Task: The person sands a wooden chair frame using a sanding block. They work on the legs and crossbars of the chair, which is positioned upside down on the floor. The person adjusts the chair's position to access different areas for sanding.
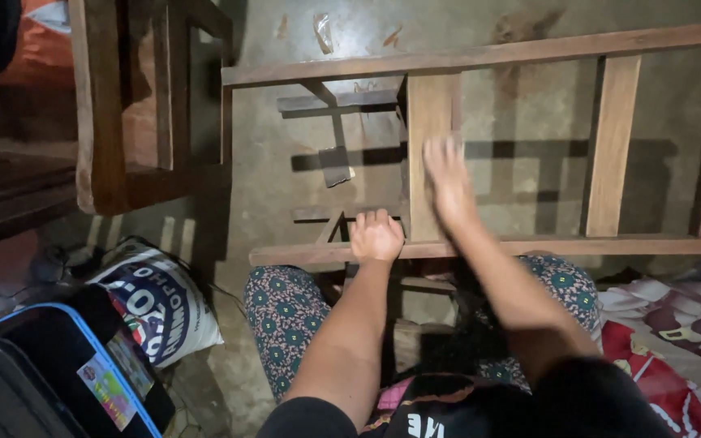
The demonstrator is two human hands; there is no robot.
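Two hands: left hand (376, 235), right hand (446, 180). One wooden frame (480, 57): two long rails, three upright slats in view. One printed sack (160, 300). One dark case, blue-edged (58, 365). One patterned cloth (675, 324). One wooden stool (156, 105).

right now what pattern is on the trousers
Dark trousers with a repeating teal and pink floral print, clearest over the knees in the head view.

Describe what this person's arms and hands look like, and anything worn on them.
Both forearms are bare, and the left hand and right hand wear no gloves. No rings, watch or bracelets can be seen, though the right hand is motion-blurred. Black short sleeves start near the shoulders.
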